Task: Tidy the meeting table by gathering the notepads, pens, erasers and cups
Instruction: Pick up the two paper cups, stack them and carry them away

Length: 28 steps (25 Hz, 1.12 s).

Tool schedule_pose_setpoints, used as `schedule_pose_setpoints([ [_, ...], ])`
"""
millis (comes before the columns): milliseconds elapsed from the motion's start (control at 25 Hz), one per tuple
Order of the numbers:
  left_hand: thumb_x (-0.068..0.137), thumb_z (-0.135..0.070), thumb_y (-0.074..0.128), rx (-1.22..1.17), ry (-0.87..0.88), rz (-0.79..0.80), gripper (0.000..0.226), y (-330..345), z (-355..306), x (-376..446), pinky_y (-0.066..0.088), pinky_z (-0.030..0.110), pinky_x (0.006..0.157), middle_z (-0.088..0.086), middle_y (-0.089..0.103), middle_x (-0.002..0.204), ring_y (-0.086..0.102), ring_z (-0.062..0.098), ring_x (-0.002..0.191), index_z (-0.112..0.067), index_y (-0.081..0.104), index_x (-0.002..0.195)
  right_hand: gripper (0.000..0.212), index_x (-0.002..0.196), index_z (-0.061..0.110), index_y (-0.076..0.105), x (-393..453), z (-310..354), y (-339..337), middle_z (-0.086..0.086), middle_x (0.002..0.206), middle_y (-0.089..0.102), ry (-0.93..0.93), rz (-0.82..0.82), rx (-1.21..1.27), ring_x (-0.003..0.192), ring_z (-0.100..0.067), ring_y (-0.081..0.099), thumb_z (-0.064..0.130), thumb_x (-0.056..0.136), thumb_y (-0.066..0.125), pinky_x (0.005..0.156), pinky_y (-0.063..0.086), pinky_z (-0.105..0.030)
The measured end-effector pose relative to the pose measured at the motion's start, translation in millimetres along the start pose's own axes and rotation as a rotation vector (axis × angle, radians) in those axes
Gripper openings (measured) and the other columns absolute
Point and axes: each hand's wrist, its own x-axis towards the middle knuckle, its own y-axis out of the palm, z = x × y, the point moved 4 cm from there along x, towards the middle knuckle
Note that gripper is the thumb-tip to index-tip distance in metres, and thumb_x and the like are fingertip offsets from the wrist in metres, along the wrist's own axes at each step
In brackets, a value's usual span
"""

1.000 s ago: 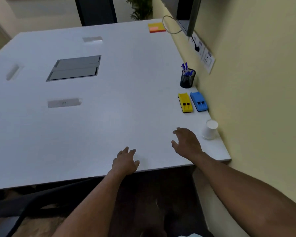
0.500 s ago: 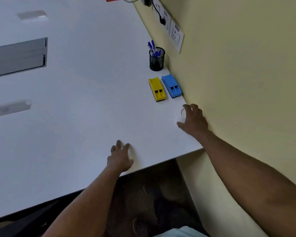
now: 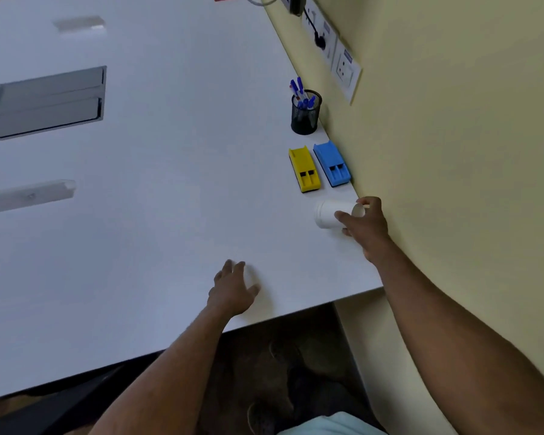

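right hand [image 3: 366, 222]: grips white cup [image 3: 330, 214], tipped on its side, right of centre
left hand [image 3: 233, 288]: flat on table [image 3: 154, 183], lower centre
yellow eraser [image 3: 304, 169], blue eraser [image 3: 331, 164]: side by side above cup
pen holder [image 3: 306, 112]: blue pens, upper right, by wall

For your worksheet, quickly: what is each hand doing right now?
Left hand: open, flat on the table.
Right hand: gripping the tilted white cup.

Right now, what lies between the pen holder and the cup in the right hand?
The head view shows the yellow eraser and blue eraser, side by side, between pen holder and cup.
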Motion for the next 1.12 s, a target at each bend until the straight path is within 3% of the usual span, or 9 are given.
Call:
schedule_pose_setpoints([
  [160,0.087,-0.055,0.061,-0.404,0.063,-0.076,0.078,-21.5,-24.1,-17.4,0.034,0.037,0.111,0.0,0.03,0.157,0.033,0.021,0.142,-0.019,0.031,0.15,0.051,0.123,0.007,0.045,-45.5,0.7,38.9,-0.017,0.132,0.043,0.312,0.282,0.8,0.108,-0.034,0.054,0.007,0.081,0.074,0.075,0.058,-0.04],
  [320,0.071,-0.075,0.063,-0.908,0.085,-0.054,0.084,-52.7,-43.3,-45.7,0.046,0.024,0.084,-0.01,0.055,0.135,0.054,0.009,0.117,-0.023,0.05,0.135,0.052,0.118,0.003,0.049,-109.0,11.3,93.2,-0.024,0.126,0.049,0.334,0.517,0.784,0.111,-0.039,0.056,0.012,0.076,0.078,0.081,0.058,-0.045],
  [440,0.068,-0.068,0.072,-1.24,0.109,-0.103,0.07,-67.7,-36.7,-59.5,0.052,0.036,0.092,-0.001,0.071,0.114,0.066,0.016,0.107,-0.022,0.06,0.12,0.05,0.102,0.009,0.051,-150.0,20.6,122.1,-0.021,0.114,0.061,0.291,0.671,0.657,0.107,-0.036,0.062,0.023,0.068,0.085,0.082,0.057,-0.046],
  [520,0.071,-0.06,0.074,-1.316,0.115,-0.21,0.063,-78.4,-20.3,-72.2,0.055,0.04,0.092,0.002,0.072,0.11,0.069,0.019,0.102,-0.022,0.06,0.118,0.052,0.108,0.011,0.053,-172.5,27.0,135.1,-0.016,0.112,0.066,0.232,0.74,0.513,0.104,-0.029,0.066,0.032,0.069,0.081,0.079,0.057,-0.04],
  [600,0.072,-0.056,0.076,-1.301,0.098,-0.313,0.066,-86.5,-2.4,-84.6,0.056,0.041,0.091,0.003,0.067,0.116,0.067,0.02,0.103,-0.022,0.054,0.124,0.046,0.114,0.018,0.055,-190.1,32.8,142.2,-0.009,0.115,0.067,0.116,0.773,0.284,0.103,-0.02,0.067,0.039,0.078,0.072,0.081,0.057,-0.036],
  [720,0.071,-0.057,0.077,-1.154,0.099,-0.443,0.075,-96.4,17.4,-97.3,0.057,0.03,0.078,-0.006,0.058,0.121,0.061,0.009,0.102,-0.032,0.042,0.133,0.038,0.12,0.029,0.053,-195.0,43.8,142.3,0.01,0.12,0.061,-0.172,0.616,-0.082,0.105,-0.009,0.061,0.049,0.088,0.06,0.091,0.053,-0.035],
  [880,0.067,-0.068,0.072,-0.839,0.095,-0.559,0.089,-104.0,50.4,-121.8,0.055,0.026,0.071,-0.017,0.051,0.118,0.06,0.006,0.095,-0.047,0.025,0.139,0.04,0.136,0.032,0.047,-210.9,69.0,157.6,0.014,0.133,0.05,-0.567,0.554,-0.259,0.112,-0.004,0.052,0.042,0.098,0.047,0.086,0.04,-0.016],
  [1000,0.064,-0.069,0.068,-0.642,0.107,-0.613,0.091,-100.8,69.8,-132.1,0.05,0.028,0.078,-0.014,0.051,0.117,0.059,0.014,0.095,-0.048,0.022,0.141,0.028,0.122,0.026,0.063,-219.9,81.4,175.3,0.008,0.127,0.06,-0.735,0.567,-0.369,0.115,-0.011,0.054,0.032,0.099,0.048,0.098,0.043,-0.029],
  [1120,0.063,-0.067,0.065,-0.558,0.107,-0.649,0.09,-100.5,83.2,-133.6,0.047,0.029,0.076,-0.01,0.059,0.122,0.058,0.014,0.093,-0.047,0.023,0.141,0.021,0.1,0.024,0.071,-220.7,85.8,191.0,0.009,0.111,0.068,-0.774,0.601,-0.49,0.104,-0.011,0.057,0.03,0.096,0.051,0.089,0.044,-0.028],
])
